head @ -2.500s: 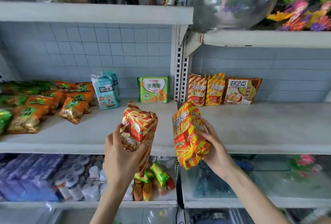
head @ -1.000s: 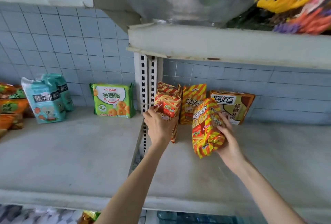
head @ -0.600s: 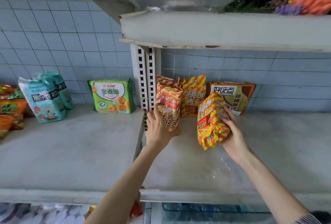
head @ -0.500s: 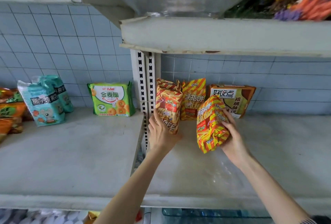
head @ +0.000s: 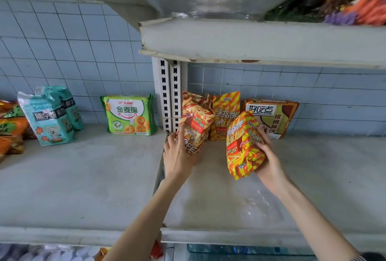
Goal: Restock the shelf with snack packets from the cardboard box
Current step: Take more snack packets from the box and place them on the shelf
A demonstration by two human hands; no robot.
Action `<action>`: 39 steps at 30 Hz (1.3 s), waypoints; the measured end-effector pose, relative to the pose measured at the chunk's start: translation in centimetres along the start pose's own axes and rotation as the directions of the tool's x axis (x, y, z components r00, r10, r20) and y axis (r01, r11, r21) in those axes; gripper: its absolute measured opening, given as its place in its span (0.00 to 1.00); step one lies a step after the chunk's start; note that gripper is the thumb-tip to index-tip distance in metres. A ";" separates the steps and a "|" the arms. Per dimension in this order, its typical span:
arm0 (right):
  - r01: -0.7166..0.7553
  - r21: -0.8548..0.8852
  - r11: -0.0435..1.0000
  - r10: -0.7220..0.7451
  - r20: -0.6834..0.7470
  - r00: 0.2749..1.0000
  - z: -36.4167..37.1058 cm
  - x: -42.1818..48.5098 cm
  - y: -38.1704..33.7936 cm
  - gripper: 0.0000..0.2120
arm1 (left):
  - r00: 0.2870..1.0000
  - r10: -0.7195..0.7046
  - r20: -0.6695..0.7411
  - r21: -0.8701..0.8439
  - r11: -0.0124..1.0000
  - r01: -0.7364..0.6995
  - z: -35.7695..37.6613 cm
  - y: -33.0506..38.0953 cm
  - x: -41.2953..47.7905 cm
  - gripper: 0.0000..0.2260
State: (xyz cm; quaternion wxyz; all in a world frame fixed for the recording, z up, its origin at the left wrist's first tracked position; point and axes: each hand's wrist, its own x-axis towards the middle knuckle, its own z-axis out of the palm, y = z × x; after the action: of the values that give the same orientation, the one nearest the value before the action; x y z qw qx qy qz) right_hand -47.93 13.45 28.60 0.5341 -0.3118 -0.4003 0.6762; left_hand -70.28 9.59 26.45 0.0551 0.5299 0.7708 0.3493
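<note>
My left hand (head: 177,154) grips a red-and-yellow striped snack packet (head: 196,122), standing it upright on the right shelf (head: 313,177) beside the slotted post. My right hand (head: 269,156) holds a second striped packet (head: 243,145) tilted, a little in front of the back row. Behind them another striped packet (head: 224,114) leans upright against the tiled wall, next to a brown-and-orange biscuit pack (head: 271,117). The cardboard box is not in view.
The left shelf (head: 83,177) carries a green ring-biscuit pack (head: 129,114), two teal packs (head: 49,116) and orange packets (head: 10,131) at the far left. An upper shelf (head: 261,41) with a clear bowl and artificial flowers overhangs the right bay. A white slotted post (head: 169,93) divides the bays.
Both hands have carried the striped packets from in front of the shelf into the right bay. The left packet now stands near the back row; the right one has barely shifted lately.
</note>
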 end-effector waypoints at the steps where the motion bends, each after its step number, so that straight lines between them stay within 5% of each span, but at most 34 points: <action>1: -0.006 -0.005 1.000 0.006 0.006 1.000 0.1 0.0 0.0 0.19 | 0.999 0.044 0.011 0.034 0.998 -0.045 -0.2 -0.2 0.0 0.43; 16: -0.078 0.075 0.994 0.073 0.065 0.995 0.5 -0.8 -0.5 0.20 | 0.978 0.091 0.187 -0.004 0.996 -0.092 -1.7 -0.2 -0.5 0.39; 25: -0.099 0.114 0.988 0.085 0.127 0.988 1.6 -1.4 -0.2 0.19 | 0.948 0.316 0.039 -0.240 0.924 -0.298 -2.1 4.1 -3.2 0.30; 30: -0.117 0.190 0.975 0.080 0.193 0.978 1.1 -1.8 -0.2 0.20 | 0.952 0.204 0.229 -0.596 0.802 -0.029 -3.1 6.2 -3.1 0.35; 34: -0.120 0.211 0.970 0.070 0.228 0.971 0.9 -2.1 -0.4 0.22 | 0.849 0.216 0.483 -0.748 0.605 0.271 -2.5 7.1 -3.6 0.35; 39: -0.117 0.123 0.986 0.088 0.219 0.972 0.5 -2.2 -0.9 0.20 | 0.850 0.267 0.453 -0.829 0.477 0.292 -1.8 8.0 -3.6 0.35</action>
State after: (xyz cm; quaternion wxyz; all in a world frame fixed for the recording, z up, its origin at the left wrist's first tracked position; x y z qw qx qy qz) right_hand -47.40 11.30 29.62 0.4721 -0.2211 -0.3920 0.7580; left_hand -63.29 7.20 31.56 0.5295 0.4931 0.4381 0.5335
